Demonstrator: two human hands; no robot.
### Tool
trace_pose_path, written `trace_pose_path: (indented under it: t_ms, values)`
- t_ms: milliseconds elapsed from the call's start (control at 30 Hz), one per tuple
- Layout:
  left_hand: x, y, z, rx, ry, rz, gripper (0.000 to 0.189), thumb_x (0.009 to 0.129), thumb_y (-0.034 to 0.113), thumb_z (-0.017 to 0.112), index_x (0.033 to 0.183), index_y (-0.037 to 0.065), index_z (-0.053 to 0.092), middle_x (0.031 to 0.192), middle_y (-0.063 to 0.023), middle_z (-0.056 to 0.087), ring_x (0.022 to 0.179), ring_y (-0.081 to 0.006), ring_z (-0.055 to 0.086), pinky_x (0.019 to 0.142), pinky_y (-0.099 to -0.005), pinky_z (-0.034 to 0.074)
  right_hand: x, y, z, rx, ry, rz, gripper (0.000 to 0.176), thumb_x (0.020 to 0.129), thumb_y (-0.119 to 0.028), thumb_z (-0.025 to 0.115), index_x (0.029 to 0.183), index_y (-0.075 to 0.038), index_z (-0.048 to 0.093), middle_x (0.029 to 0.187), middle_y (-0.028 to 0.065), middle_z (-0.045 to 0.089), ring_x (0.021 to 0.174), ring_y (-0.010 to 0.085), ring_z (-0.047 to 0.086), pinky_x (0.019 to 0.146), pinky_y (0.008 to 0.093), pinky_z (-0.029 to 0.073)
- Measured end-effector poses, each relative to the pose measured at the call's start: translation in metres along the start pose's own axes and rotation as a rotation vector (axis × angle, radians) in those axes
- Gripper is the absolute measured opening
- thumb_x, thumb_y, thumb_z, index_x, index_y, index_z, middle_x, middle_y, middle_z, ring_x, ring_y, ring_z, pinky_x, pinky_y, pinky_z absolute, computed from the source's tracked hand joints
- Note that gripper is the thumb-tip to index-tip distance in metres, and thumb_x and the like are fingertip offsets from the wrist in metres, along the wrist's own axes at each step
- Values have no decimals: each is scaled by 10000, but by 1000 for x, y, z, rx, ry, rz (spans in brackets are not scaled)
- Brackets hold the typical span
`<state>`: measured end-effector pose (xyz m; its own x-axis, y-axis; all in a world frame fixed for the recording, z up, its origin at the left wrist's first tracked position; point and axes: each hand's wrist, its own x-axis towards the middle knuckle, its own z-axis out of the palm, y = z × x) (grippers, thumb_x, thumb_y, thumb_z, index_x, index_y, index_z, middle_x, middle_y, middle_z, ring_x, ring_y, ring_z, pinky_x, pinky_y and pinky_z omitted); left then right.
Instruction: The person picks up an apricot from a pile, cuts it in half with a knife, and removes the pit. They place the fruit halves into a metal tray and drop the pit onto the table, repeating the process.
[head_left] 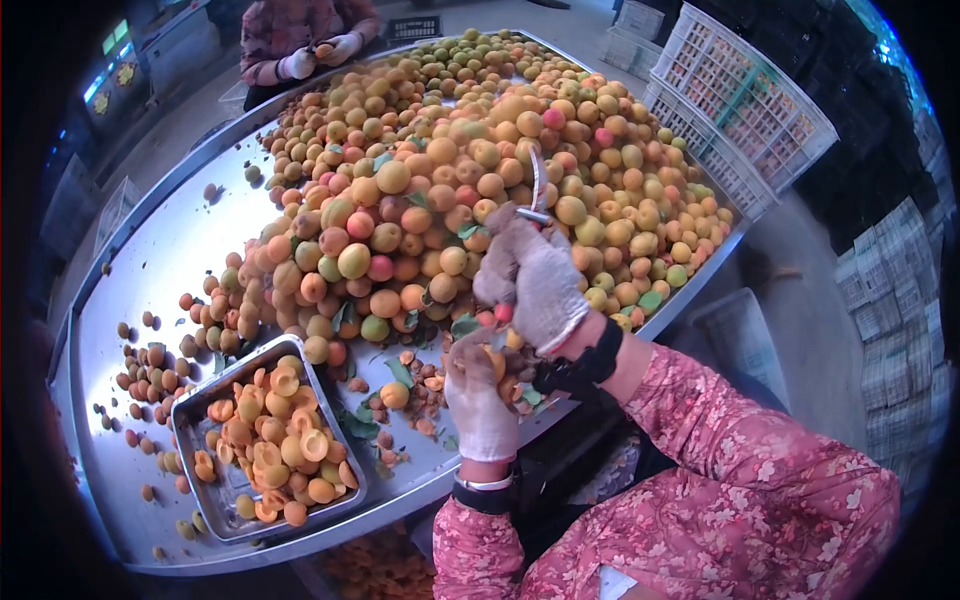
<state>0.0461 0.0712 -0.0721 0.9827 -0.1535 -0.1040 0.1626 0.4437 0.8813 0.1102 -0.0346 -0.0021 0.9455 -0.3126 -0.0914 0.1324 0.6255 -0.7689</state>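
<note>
- My left hand [481, 400], gloved, has its fingers curled round one apricot [493, 360], just above the near edge of the tabletop [150, 290].
- My right hand [535, 282], also gloved, sits just above it, fingers closed tight on a thin curved blade [538, 182] that points up over the pile [450, 170].
- I judge the apricot light, soft and easily bruised, its skin a little slippery. I would cup it across the cheeks, not pinch it.
- The blade is stiff and narrow, best held low by its handle end.
- Count: one fruit in hand, one blade, one metal tray [200, 420] of cut halves [285, 450] to my left. The pile is far too many to count.
- One co-worker [305, 35] stands at the far end, and at least two white crates [740, 100] are on the right.
</note>
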Motion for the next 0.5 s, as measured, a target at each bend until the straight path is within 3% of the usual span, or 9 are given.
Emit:
trace_pose_path:
  t_ms: [67, 100, 167, 233, 267, 333, 400, 433, 500]
  values:
    - [4, -1, -6, -421, -17, -248, 497, 961, 488, 463, 1138, 26, 516, 885, -94, 602, 733, -195, 622, 668, -324, 550, -2, -6, -5, -175, -36, -81, 148, 967, -228, 527, 937, -89, 569, 566, -32, 450, 421, 95, 399, 406, 262, 326]
    - [6, -1, -9, -442, -31, -278, 593, 946, 581, 391, 1136, 35, 521, 855, -108, 615, 714, -229, 624, 648, -364, 554, -6, -7, -6, -261, -19, -96, 120, 958, -196, 540, 965, -81, 573, 622, -29, 502, 482, 83, 458, 444, 250, 376]
    - [11, -3, -12, -510, -30, -297, 592, 950, 582, 378, 1140, 41, 524, 881, -101, 619, 742, -232, 627, 674, -368, 551, -11, -6, -9, -347, -2, -115, 104, 948, -164, 554, 994, -73, 576, 677, -25, 555, 543, 70, 516, 482, 239, 426]
    - [12, -1, -10, -582, -28, -317, 592, 953, 582, 365, 1145, 47, 528, 908, -94, 623, 770, -235, 629, 700, -372, 549, -15, -1, -19, -698, -327, -26, 168, 908, -184, 640, 1001, -61, 576, 749, -32, 595, 557, 44, 542, 478, 197, 419]
    - [13, 3, -9, -584, 53, -325, 588, 957, 581, 355, 1144, 53, 535, 945, -89, 621, 825, -238, 627, 744, -379, 541, -23, -6, -20, -852, -358, 66, 211, 875, -97, 645, 1063, -39, 569, 835, 2, 637, 776, 43, 595, 678, 210, 495]
    - [13, 3, -10, -589, 142, -326, 586, 960, 581, 344, 1142, 60, 541, 983, -83, 620, 880, -241, 624, 788, -385, 533, -32, -6, -20, -1182, -456, 4, 339, 846, -169, 689, 1121, -24, 552, 847, 30, 651, 783, 69, 610, 688, 235, 500]
    - [15, -5, -13, -617, 29, -211, 520, 982, 517, 366, 1227, 83, 515, 1093, -46, 604, 968, -181, 603, 795, -289, 525, -36, -5, -20, -1553, -558, -24, 576, 782, -375, 713, 1198, -27, 520, 861, 150, 656, 787, 241, 677, 707, 330, 522]
    - [13, -4, -16, -689, 14, -235, 447, 993, 448, 396, 1227, 86, 516, 1149, -54, 581, 1017, -197, 584, 880, -323, 502, -36, 1, -22, -1557, -551, -22, 580, 785, -389, 701, 1198, -26, 517, 876, 170, 657, 816, 285, 676, 720, 348, 524]
    - [15, -9, -16, -717, 8, -220, 425, 995, 421, 406, 1230, 82, 514, 1165, -56, 569, 1042, -199, 571, 899, -326, 492, -37, 6, -20, -1563, -549, -22, 585, 788, -403, 689, 1197, -24, 513, 892, 191, 658, 846, 329, 675, 733, 366, 525]
